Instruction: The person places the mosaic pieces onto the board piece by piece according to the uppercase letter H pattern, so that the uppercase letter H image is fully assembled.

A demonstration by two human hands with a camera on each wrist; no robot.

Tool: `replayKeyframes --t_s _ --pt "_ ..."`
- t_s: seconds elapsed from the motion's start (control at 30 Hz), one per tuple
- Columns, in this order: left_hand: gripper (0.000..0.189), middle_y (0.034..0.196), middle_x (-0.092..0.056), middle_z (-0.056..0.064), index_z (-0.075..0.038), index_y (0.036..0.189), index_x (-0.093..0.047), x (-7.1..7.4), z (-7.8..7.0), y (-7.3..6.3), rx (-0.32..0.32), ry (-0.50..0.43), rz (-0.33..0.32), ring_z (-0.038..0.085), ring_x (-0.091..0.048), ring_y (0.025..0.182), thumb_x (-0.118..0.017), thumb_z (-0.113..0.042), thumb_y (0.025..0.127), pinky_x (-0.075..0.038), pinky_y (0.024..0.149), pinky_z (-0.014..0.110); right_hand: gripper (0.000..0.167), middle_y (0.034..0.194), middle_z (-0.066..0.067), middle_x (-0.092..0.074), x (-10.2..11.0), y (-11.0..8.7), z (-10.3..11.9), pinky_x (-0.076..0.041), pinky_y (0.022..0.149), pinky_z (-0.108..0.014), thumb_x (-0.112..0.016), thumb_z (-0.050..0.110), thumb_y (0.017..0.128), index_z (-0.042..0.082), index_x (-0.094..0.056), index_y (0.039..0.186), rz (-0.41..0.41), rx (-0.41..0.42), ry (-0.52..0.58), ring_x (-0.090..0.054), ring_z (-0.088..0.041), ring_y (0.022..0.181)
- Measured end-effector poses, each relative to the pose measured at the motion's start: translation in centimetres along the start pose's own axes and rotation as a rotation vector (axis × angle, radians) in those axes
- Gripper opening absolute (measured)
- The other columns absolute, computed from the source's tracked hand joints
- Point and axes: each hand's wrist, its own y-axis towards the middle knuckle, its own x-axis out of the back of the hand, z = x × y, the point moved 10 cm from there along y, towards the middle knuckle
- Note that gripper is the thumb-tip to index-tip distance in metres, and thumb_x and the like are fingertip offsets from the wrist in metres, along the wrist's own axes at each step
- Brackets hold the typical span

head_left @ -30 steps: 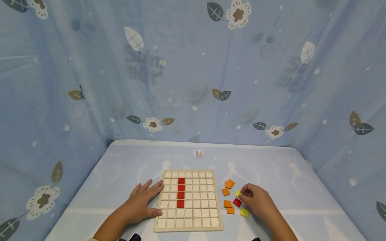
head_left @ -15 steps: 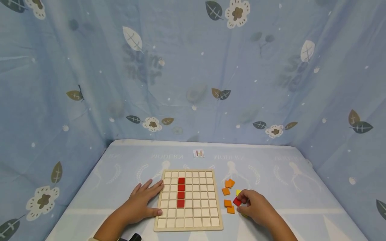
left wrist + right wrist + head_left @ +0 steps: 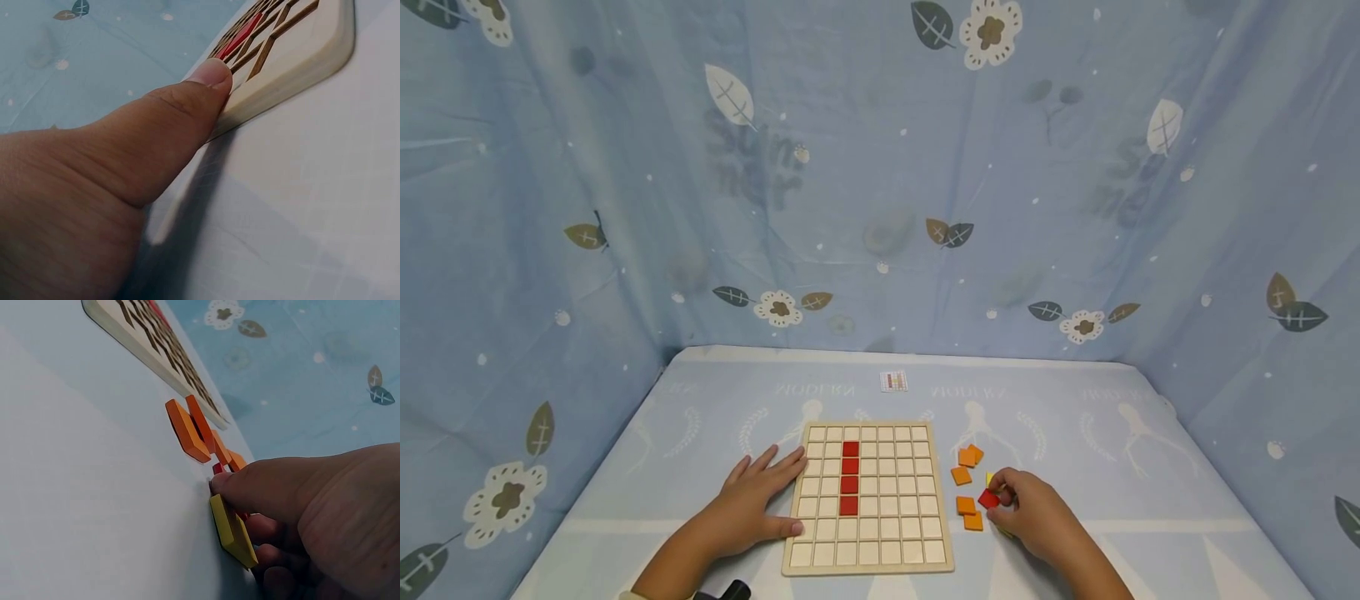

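Note:
My left hand [image 3: 756, 504] lies spread at the left edge of a wooden grid board [image 3: 880, 554], fingertips and thumb on its frame. The left wrist view shows that thumb pressing on the board's rim [image 3: 294, 87]. Four squares in one column of the board hold red tiles [image 3: 849, 485]. Right of the board, my right hand [image 3: 1037, 512] pinches a loose red square tile [image 3: 988, 498] between thumb and fingers. A yellow tile [image 3: 231, 532] lies just under the thumb in the right wrist view. Another yellow tile [image 3: 989, 479] is mostly hidden behind the fingers.
Several orange tiles [image 3: 966, 506] lie between the board and my right hand, some overlapping. A small printed card [image 3: 893, 382] with a coloured grid sits beyond the board. A patterned blue curtain [image 3: 880, 183] stands behind the table and at both sides.
My right hand has come down from the far yellow tile to the red tile, covering the near yellow one, and now pinches the red tile. My left hand has stayed in place.

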Motion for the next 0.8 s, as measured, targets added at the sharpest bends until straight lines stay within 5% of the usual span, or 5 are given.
replayKeyframes --t_s 0.8 --pt "0.105 0.172 -0.030 -0.010 -0.025 0.162 -0.042 -0.08 0.13 0.03 -0.007 -0.007 -0.004 0.041 -0.012 0.162 -0.077 -0.073 0.075 0.004 0.124 0.067 0.020 0.085 0.002 -0.060 -0.51 0.15 0.19 -0.046 0.068 -0.032 -0.085 0.014 0.083 0.014 -0.070 0.096 0.017 -0.041 -0.001 -0.052 -0.017 0.078"
